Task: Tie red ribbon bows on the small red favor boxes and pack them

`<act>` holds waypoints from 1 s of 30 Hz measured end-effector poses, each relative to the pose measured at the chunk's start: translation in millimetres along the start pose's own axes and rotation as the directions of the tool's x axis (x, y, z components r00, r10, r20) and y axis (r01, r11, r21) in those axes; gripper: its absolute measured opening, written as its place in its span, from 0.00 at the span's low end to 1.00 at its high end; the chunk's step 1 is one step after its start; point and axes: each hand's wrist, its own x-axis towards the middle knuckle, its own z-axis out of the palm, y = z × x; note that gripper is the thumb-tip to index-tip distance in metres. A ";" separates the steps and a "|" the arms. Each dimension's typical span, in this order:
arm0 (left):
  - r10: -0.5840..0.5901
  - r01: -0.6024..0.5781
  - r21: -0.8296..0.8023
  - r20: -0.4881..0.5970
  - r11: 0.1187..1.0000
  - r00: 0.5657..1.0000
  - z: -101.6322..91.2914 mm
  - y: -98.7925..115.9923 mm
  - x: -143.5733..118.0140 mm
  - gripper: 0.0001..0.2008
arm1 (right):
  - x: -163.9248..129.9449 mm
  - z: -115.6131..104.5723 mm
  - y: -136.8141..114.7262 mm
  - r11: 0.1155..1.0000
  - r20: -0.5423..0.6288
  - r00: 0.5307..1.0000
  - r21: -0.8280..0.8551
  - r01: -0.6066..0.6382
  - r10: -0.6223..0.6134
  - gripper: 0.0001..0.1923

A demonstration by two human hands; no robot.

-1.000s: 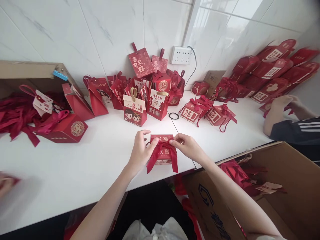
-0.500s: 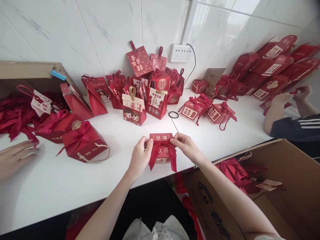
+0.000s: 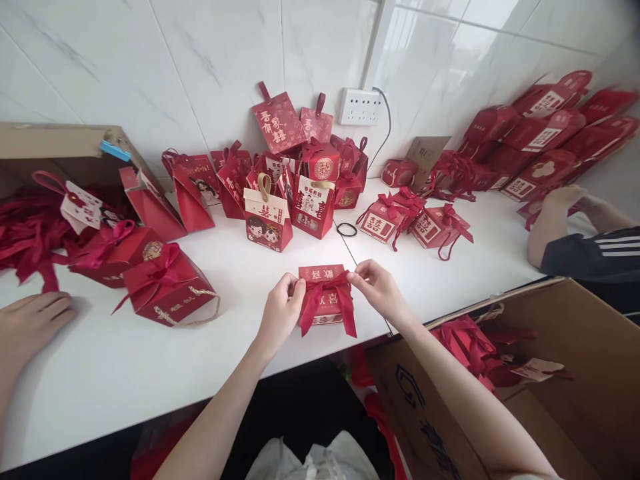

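A small red gift box (image 3: 327, 313) with pale characters on it sits near the front edge of the white table. A dark red ribbon (image 3: 325, 287) is tied across its top in a bow, with two tails hanging down the front. My left hand (image 3: 285, 303) pinches the bow's left loop between thumb and fingers. At the other side, my right hand (image 3: 375, 287) is closed on the right loop, close to the box's upper right corner. Behind the box lies a thin black cord with a black ring (image 3: 347, 229).
Red gift boxes (image 3: 313, 207) stand against the tiled wall, below a power strip (image 3: 359, 107). Beribboned boxes (image 3: 167, 283) sit at left, near a person's hand (image 3: 37, 327). An open carton (image 3: 565, 293) stands at right. Another person's hands (image 3: 567, 197) are by stacked boxes (image 3: 545, 137).
My right hand has shifted slightly right, pulling the right loop outward, and the ribbon tails have swung a little. The other person's hand at left has drawn back from a ribbon end.
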 end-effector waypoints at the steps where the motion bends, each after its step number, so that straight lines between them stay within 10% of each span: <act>1: 0.004 -0.004 -0.015 0.009 1.000 1.000 -0.4 0.4 0.6 0.15 | -5.3 0.8 -3.8 0.983 -0.070 0.987 -0.128 0.132 -0.142 0.20; 4: 0.025 -0.024 -0.032 0.021 0.999 0.999 -1.8 2.1 1.7 0.15 | -23.8 10.4 -16.9 0.661 0.135 0.776 -0.447 0.602 -0.616 0.22; 7: 0.038 -0.037 -0.020 0.027 0.999 0.999 -2.9 1.2 2.2 0.16 | -34.4 28.0 -21.8 0.256 0.441 0.507 -0.512 0.820 -0.740 0.13; 9: 0.043 -0.043 0.010 0.024 0.999 0.999 -3.0 -1.4 3.2 0.15 | -34.2 37.5 -18.6 0.166 0.460 0.441 -0.522 0.837 -0.771 0.10; 14: 0.298 -0.276 0.168 -0.124 0.946 0.946 -4.3 -0.4 9.4 0.02 | -28.4 38.2 -8.8 0.167 0.384 0.357 -0.446 0.879 -0.851 0.08; 17: 0.438 -0.434 0.248 0.043 0.866 0.898 -7.4 9.8 12.8 0.10 | -29.3 33.2 -8.3 0.175 0.350 0.329 -0.406 0.897 -0.877 0.06; 30: 0.311 -0.361 0.142 0.285 0.922 0.907 -0.8 15.1 19.7 0.06 | -32.2 34.5 -10.0 0.247 0.319 0.369 -0.361 0.899 -0.873 0.09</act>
